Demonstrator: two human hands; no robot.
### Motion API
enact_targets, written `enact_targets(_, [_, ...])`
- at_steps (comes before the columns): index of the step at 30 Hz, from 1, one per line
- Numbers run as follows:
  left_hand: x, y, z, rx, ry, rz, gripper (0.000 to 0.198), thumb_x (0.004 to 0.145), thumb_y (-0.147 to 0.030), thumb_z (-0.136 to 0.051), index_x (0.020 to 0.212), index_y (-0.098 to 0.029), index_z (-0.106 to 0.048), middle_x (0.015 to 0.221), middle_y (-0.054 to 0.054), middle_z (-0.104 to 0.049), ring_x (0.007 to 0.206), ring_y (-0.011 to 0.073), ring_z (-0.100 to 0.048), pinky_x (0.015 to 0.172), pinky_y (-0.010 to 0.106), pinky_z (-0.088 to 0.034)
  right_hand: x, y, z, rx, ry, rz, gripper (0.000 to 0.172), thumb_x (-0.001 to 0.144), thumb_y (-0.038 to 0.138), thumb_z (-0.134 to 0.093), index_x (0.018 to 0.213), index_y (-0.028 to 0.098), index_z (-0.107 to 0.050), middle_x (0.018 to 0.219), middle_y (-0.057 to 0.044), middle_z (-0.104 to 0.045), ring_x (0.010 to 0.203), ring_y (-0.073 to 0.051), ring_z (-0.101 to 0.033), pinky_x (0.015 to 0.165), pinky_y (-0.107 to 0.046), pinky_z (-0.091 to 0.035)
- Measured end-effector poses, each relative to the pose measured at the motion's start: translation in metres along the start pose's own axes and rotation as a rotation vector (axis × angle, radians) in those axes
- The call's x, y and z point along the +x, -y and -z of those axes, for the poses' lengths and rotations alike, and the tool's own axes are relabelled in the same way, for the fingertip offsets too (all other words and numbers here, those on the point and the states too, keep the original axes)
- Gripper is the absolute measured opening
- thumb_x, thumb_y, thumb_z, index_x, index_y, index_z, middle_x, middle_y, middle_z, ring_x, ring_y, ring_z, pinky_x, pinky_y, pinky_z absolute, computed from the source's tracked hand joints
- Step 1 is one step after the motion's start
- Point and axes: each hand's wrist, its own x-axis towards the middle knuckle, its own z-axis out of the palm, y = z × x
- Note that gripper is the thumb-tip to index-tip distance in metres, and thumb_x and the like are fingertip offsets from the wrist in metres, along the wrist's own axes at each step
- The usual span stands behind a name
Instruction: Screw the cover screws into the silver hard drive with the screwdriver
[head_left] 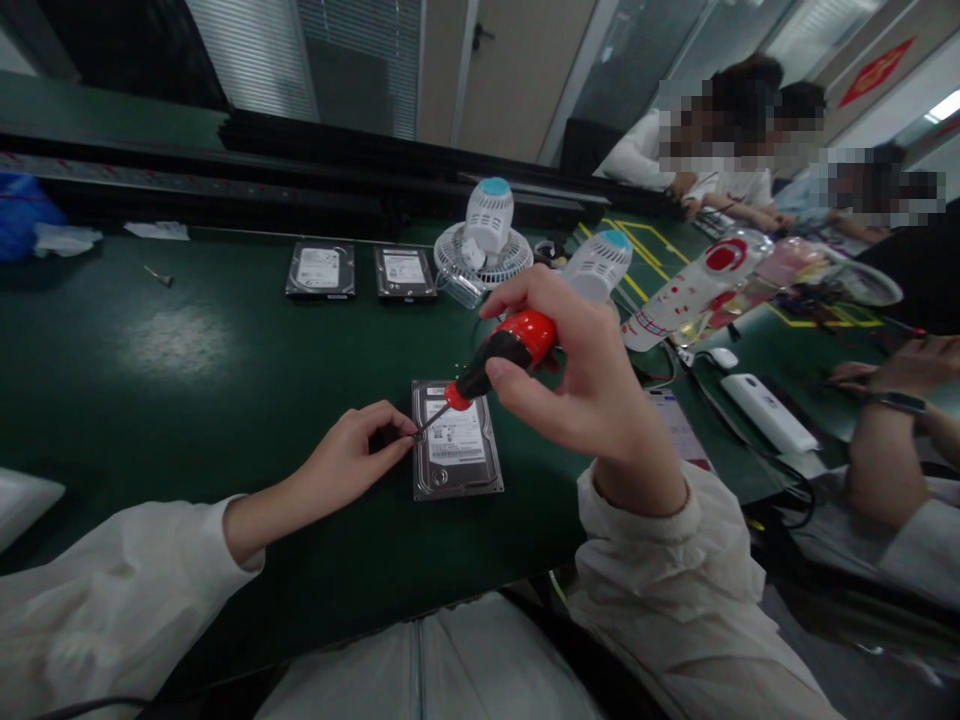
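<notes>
A hard drive [465, 462] lies label up on the green table in front of me. My right hand [577, 380] grips a red and black screwdriver [501, 350] above it, shaft slanting down to the left. The screwdriver's tip meets the drive's left edge. There the thumb and forefinger of my left hand [360, 445] are pinched together beside the tip; whatever is between them is too small to make out.
Two more hard drives, one on the left [320, 270] and one on the right [405, 273], lie farther back beside a white fan [491, 220]. A bottle [682, 295], a white power strip [770, 412] and cables are to the right. A co-worker's arm [892, 430] rests at the right edge.
</notes>
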Motion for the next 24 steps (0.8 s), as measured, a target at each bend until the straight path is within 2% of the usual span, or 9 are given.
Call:
enact_targets(3, [0.0, 0.0, 0.0, 0.006, -0.004, 0.009, 0.018, 0.096, -0.038, -0.06, 0.098, -0.023, -0.07, 0.1, 0.003, -0.073, 0.095, 0.0242, -0.067, 0.09, 0.042, -0.049, -0.002, -0.001, 0.0, -0.032, -0.027, -0.025, 0.028, 0.086, 0.04, -0.07, 0.1, 0.018, -0.06, 0.077, 0.003, -0.057, 0.062, -0.009, -0.043, 0.058, -0.026, -0.035])
enact_targets(7, [0.0, 0.003, 0.0, 0.007, 0.002, 0.018, 0.019, 0.096, -0.039, -0.06, 0.1, -0.023, -0.071, 0.1, 0.003, -0.072, 0.095, 0.0247, -0.067, 0.09, 0.043, -0.048, -0.007, -0.001, -0.001, -0.028, -0.092, -0.026, 0.018, 0.088, 0.032, -0.071, 0.092, 0.019, -0.06, 0.079, 0.004, -0.057, 0.064, -0.008, -0.046, 0.061, -0.024, -0.038])
enact_targets(9, [0.0, 0.004, -0.001, 0.0, 0.0, 0.011, 0.019, 0.096, -0.039, -0.06, 0.099, -0.023, -0.071, 0.1, 0.003, -0.072, 0.095, 0.0247, -0.067, 0.09, 0.043, -0.048, -0.013, 0.001, 0.001, -0.01, -0.188, -0.034, 0.015, 0.088, 0.029, -0.072, 0.089, 0.019, -0.061, 0.078, 0.004, -0.058, 0.066, -0.008, -0.048, 0.063, -0.025, -0.04])
enact_targets(12, [0.0, 0.005, -0.001, -0.005, 0.0, 0.008, 0.018, 0.096, -0.037, -0.06, 0.1, -0.023, -0.071, 0.101, 0.003, -0.071, 0.096, 0.0248, -0.067, 0.09, 0.043, -0.047, -0.029, 0.002, 0.008, -0.03, -0.423, -0.056, 0.012, 0.088, 0.029, -0.074, 0.088, 0.019, -0.066, 0.08, 0.003, -0.062, 0.069, -0.009, -0.053, 0.064, -0.026, -0.042])
enact_targets(15, [-0.001, 0.003, -0.001, 0.01, 0.004, 0.014, 0.018, 0.097, -0.037, -0.06, 0.101, -0.023, -0.071, 0.102, 0.003, -0.071, 0.097, 0.0245, -0.066, 0.089, 0.042, -0.047, -0.061, -0.002, 0.013, -0.158, -0.633, -0.105, 0.011, 0.089, 0.03, -0.073, 0.092, 0.019, -0.071, 0.078, 0.001, -0.066, 0.063, -0.009, -0.054, 0.058, -0.026, -0.042])
enact_targets(18, [-0.001, 0.002, -0.002, 0.025, 0.0, 0.017, 0.018, 0.097, -0.037, -0.06, 0.1, -0.023, -0.072, 0.1, 0.003, -0.069, 0.093, 0.0228, -0.065, 0.085, 0.04, -0.047, -0.107, -0.013, 0.009, -0.345, -0.72, -0.237, 0.019, 0.092, 0.035, -0.071, 0.102, 0.02, -0.071, 0.085, -0.002, -0.068, 0.064, -0.011, -0.06, 0.057, -0.027, -0.046])
enact_targets(21, [-0.001, 0.001, -0.003, 0.018, -0.006, 0.042, 0.02, 0.096, -0.039, -0.062, 0.097, -0.022, -0.071, 0.097, 0.003, -0.068, 0.087, 0.0214, -0.064, 0.08, 0.038, -0.048, -0.156, -0.022, -0.003, -0.447, -0.729, -0.238, 0.023, 0.088, 0.027, -0.076, 0.107, 0.018, -0.07, 0.093, -0.005, -0.07, 0.08, -0.015, -0.067, 0.069, -0.029, -0.051])
enact_targets(24, [-0.001, 0.001, -0.003, 0.031, -0.007, 0.062, 0.021, 0.096, -0.041, -0.063, 0.096, -0.022, -0.071, 0.097, 0.003, -0.069, 0.087, 0.0214, -0.064, 0.078, 0.036, -0.049, -0.195, -0.021, -0.019, -0.505, -0.661, -0.238, 0.027, 0.09, 0.023, -0.072, 0.117, 0.019, -0.066, 0.091, -0.004, -0.067, 0.077, -0.014, -0.066, 0.066, -0.028, -0.052])
